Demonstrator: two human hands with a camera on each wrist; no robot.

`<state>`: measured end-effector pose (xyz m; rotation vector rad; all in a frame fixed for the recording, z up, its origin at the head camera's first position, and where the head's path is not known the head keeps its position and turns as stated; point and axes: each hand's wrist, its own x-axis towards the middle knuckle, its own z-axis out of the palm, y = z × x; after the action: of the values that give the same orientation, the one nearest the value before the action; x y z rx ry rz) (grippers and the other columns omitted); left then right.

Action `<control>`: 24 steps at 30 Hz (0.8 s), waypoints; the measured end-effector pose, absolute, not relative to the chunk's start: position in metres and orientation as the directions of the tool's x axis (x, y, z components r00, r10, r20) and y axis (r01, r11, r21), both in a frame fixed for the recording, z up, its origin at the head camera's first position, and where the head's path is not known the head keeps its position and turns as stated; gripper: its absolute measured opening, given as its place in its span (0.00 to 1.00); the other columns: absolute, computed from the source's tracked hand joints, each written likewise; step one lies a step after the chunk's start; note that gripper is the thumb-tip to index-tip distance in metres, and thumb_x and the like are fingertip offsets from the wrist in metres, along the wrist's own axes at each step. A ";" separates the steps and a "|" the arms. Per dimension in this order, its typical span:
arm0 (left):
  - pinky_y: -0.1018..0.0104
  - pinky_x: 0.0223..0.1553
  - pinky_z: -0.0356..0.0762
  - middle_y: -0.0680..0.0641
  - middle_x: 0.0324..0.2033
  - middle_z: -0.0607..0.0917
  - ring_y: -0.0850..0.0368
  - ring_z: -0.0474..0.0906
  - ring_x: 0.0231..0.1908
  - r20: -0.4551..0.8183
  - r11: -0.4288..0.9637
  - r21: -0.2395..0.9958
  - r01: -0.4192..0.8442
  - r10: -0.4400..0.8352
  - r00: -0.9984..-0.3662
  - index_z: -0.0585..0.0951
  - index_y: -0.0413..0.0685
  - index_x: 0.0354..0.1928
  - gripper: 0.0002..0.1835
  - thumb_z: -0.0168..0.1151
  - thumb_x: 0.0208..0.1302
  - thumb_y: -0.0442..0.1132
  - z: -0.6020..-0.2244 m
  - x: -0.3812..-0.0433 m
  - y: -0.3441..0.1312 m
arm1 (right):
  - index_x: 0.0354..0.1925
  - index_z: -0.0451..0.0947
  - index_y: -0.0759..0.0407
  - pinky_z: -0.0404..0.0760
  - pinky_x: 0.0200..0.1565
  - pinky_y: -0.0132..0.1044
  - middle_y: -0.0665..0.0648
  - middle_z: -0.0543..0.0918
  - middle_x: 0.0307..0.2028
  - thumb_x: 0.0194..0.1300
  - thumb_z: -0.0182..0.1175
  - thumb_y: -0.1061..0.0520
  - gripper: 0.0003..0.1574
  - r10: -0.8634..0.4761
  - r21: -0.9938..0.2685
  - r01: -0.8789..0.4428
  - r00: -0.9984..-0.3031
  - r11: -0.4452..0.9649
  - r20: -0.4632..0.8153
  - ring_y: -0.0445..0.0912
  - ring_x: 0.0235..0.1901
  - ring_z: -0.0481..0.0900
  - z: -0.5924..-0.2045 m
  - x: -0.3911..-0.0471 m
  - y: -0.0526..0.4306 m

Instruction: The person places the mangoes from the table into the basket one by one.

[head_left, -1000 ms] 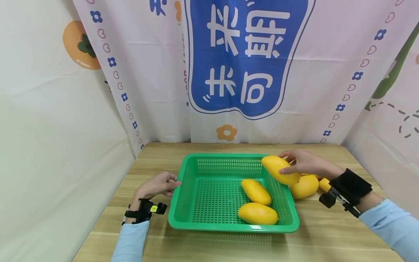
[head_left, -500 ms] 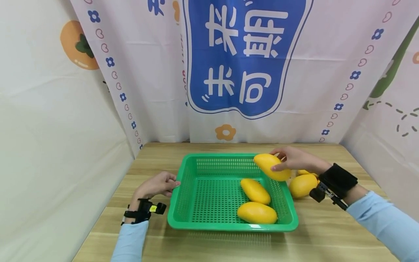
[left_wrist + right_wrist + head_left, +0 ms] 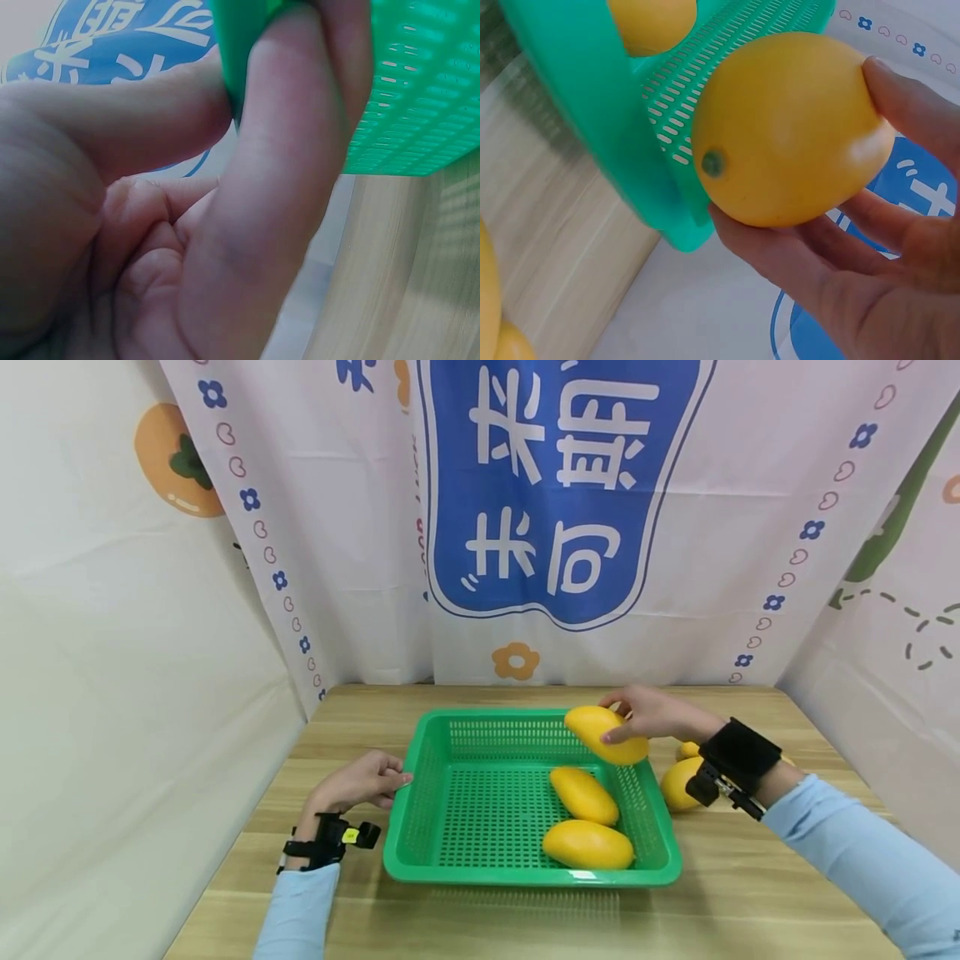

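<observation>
A green plastic basket [image 3: 487, 875] with slotted walls stands on the wooden table. My left hand [image 3: 365, 782] pinches its left rim between thumb and fingers, as the left wrist view shows close up. My right hand [image 3: 651, 714] grips a yellow mango [image 3: 603, 735] over the basket's back right corner. The right wrist view shows this mango's stem end [image 3: 713, 162], with thumb and fingers around the fruit. Inside the basket, on its right side, lie two mangoes: one slanted [image 3: 583, 796] and one nearer the front rim [image 3: 588, 845].
More mangoes lie on the table right of the basket, one of them [image 3: 681, 783] close to its wall and partly behind my right wrist. A printed cloth [image 3: 360, 568] hangs behind the table [image 3: 352, 718], and pale cloth sides stand left and right.
My right hand has carried the mango leftward and slightly up, from the basket's right rim to over its back right corner. The left hand keeps its hold on the rim.
</observation>
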<state>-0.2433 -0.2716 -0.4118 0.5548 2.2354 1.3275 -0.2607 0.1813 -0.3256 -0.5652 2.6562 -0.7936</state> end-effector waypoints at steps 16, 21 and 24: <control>0.69 0.24 0.76 0.53 0.18 0.67 0.62 0.66 0.17 -0.191 0.447 0.889 0.098 0.558 -0.807 0.76 0.31 0.37 0.13 0.53 0.71 0.38 -0.413 -0.245 -0.272 | 0.58 0.71 0.67 0.78 0.35 0.40 0.65 0.80 0.43 0.53 0.70 0.54 0.37 -0.418 -0.514 -0.271 -0.887 0.814 -0.195 0.52 0.36 0.76 -0.332 -0.273 0.152; 0.67 0.25 0.77 0.52 0.18 0.67 0.61 0.67 0.18 -0.198 0.461 0.882 0.093 0.543 -0.816 0.75 0.34 0.33 0.12 0.53 0.71 0.37 -0.414 -0.245 -0.271 | 0.56 0.71 0.69 0.78 0.42 0.47 0.68 0.79 0.49 0.51 0.72 0.55 0.37 -0.403 -0.452 -0.294 -0.901 0.842 -0.164 0.56 0.41 0.76 -0.338 -0.274 0.142; 0.68 0.25 0.77 0.52 0.19 0.67 0.60 0.67 0.18 -0.197 0.468 0.878 0.096 0.539 -0.819 0.74 0.36 0.32 0.12 0.53 0.71 0.38 -0.414 -0.245 -0.271 | 0.55 0.72 0.69 0.77 0.48 0.52 0.69 0.78 0.52 0.50 0.72 0.55 0.37 -0.396 -0.397 -0.310 -0.906 0.864 -0.153 0.57 0.45 0.75 -0.341 -0.274 0.137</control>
<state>-0.2454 -0.2711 -0.4144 0.5294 2.2679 1.3152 -0.2742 0.1373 -0.3410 -0.5394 2.8083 -0.5413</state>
